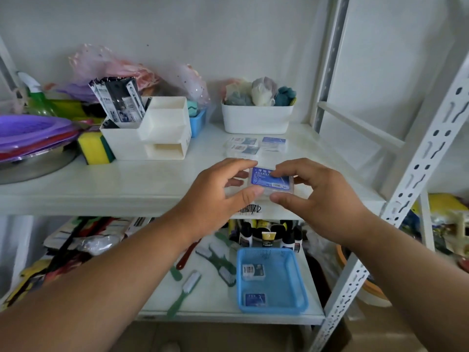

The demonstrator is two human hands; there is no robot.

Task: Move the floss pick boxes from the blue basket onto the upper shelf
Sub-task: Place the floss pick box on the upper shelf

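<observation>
At the front of the upper shelf (152, 184), a floss pick box (271, 179) is being gripped between both hands.

It could be tipped off the edge if let go so near the lip. The box is pinched by the left hand (218, 196) and right hand (317, 196), thumbs nearest the edge. Two boxes are left in the blue basket (299, 280) below.

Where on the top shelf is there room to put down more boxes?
Bare shelf lies in front of the white organizer, left of both hands, and right of the placed boxes toward the post. The far left, by the purple plates, is crowded.
</observation>
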